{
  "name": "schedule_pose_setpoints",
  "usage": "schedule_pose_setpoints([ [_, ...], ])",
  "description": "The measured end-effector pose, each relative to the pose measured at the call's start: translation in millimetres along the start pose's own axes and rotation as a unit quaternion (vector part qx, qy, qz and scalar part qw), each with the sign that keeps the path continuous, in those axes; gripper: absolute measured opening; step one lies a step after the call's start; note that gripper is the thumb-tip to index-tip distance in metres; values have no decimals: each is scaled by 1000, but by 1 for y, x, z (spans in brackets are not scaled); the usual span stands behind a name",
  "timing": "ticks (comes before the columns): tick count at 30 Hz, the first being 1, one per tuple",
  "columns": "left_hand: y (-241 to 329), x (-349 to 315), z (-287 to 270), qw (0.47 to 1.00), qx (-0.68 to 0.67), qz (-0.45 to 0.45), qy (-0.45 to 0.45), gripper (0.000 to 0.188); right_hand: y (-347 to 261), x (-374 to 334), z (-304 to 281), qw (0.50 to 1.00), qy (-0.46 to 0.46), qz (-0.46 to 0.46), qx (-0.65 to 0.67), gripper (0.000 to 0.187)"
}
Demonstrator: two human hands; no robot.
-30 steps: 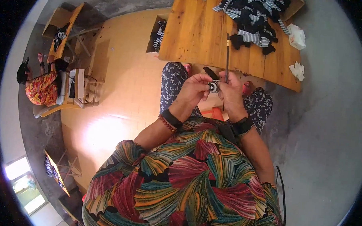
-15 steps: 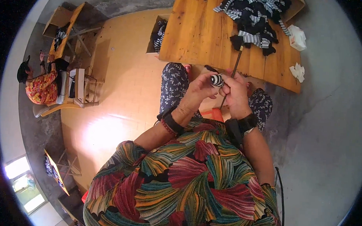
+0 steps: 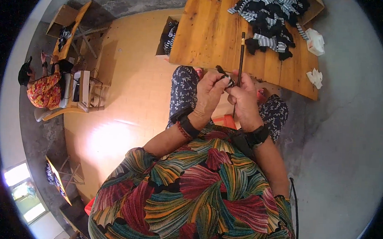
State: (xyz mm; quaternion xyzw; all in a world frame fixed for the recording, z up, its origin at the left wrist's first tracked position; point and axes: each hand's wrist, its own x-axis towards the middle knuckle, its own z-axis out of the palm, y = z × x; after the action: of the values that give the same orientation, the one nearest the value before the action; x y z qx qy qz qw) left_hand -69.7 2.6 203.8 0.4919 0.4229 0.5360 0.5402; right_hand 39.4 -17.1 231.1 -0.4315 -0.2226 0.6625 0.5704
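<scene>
Between my two hands, above my lap, is a small black-and-white striped knit piece [image 3: 230, 81] that looks like a sock. My left hand [image 3: 208, 92] is closed on it, with a black end poking out past the fingers. My right hand [image 3: 244, 100] pinches the same piece from the other side. A thin dark rod [image 3: 242, 56] with a pale tip also runs through the right hand's grip, standing almost straight up in the picture. The fingers cover most of the knit piece.
Ahead is a wooden table [image 3: 207, 40] with a heap of black and striped knit pieces [image 3: 273, 21]. Tissues [image 3: 315, 41] lie at its right edge. An open box [image 3: 169, 41] of striped pieces stands left of it. Another person [image 3: 45, 89] sits far left at a table.
The rod has swung from a slant to nearly upright and reaches farther over the table. My hands have turned, and the left fingers now cover more of the striped piece.
</scene>
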Motion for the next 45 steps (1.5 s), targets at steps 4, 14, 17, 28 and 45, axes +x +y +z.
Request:
schedule_pose_setpoints([
  [4,1,2,1,995,-51,-86,-3,10,12,7,-3,985,16,-113,-130,40],
  [14,6,7,2,983,-114,-129,64,17,-4,-2,-26,989,39,-56,-131,31],
  [17,2,3,3,998,-30,-39,47,17,-7,-4,-20,996,20,-3,-86,31],
  [28,-32,7,3,852,-386,-354,4,25,-6,0,-21,999,-39,26,25,40],
  [45,-4,15,-21,828,-505,-228,-92,25,-9,-4,-25,944,-21,-95,-315,15],
])
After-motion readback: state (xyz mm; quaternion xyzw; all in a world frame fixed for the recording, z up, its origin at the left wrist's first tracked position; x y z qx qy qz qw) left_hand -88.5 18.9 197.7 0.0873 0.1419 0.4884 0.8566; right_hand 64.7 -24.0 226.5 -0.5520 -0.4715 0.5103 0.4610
